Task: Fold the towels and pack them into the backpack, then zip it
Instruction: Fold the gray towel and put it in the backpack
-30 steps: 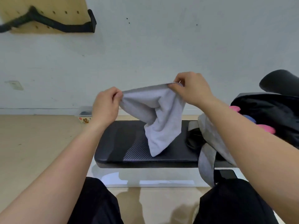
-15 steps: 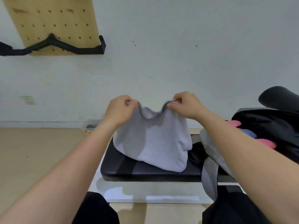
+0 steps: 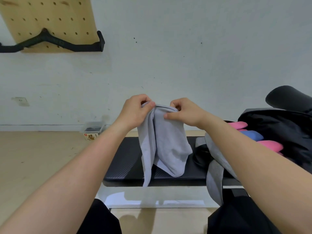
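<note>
White wall and pale floor fill the background, with a black bench (image 3: 128,166) across mid-frame. Above it the left hand (image 3: 135,112) and right hand (image 3: 184,112) sit close together. Each pinches the top edge of a grey towel (image 3: 167,142), which hangs bunched in front of the bench. The layers look uneven, so a corner could slip from a pinch and leave the fold crooked, or the long left tail could drag off toward the floor. The backpack (image 3: 278,132) lies open at the right of the frame, cut off by the edge, and its zip is not visible. The pink and blue items (image 3: 271,146) inside it cannot be identified. Grey cloth (image 3: 214,174) under the right forearm may be another towel, but that is hard to tell.
</note>
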